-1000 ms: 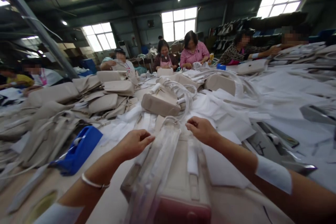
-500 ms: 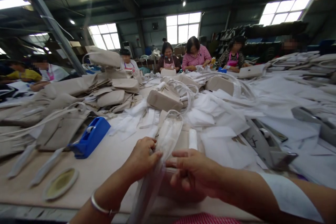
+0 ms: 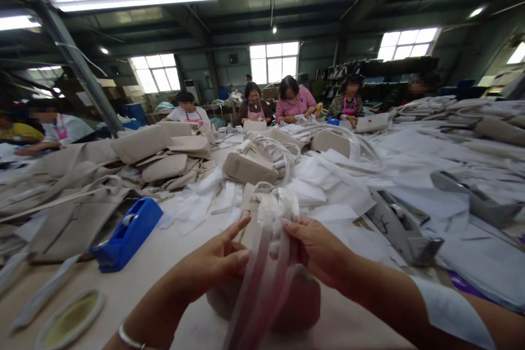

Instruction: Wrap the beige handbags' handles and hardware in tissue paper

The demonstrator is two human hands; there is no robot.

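Note:
A beige handbag point(image 3: 264, 301) stands on the table right in front of me. White-wrapped straps point(image 3: 262, 262) run from its top down towards me, covered in thin translucent foam. My right hand point(image 3: 322, 249) pinches the wrapped straps between thumb and fingers on their right side, near the top. My left hand point(image 3: 217, 260) is at the bag's left side with its index finger stretched out and its thumb apart, holding nothing; whether the fingertips touch the bag is unclear. A small zip pull shows on the bag near the left index fingertip.
A blue tape dispenser point(image 3: 127, 235) stands at left, a grey one point(image 3: 404, 227) at right. A tape roll point(image 3: 69, 320) lies front left. White foam sheets point(image 3: 340, 210) and beige bags point(image 3: 159, 147) are piled around. Co-workers point(image 3: 295, 101) sit across the table.
My left hand has let go of the wrapped strap and its index finger is now extended. My right hand has closed on the straps, which now spread over the bag. The view has tilted up.

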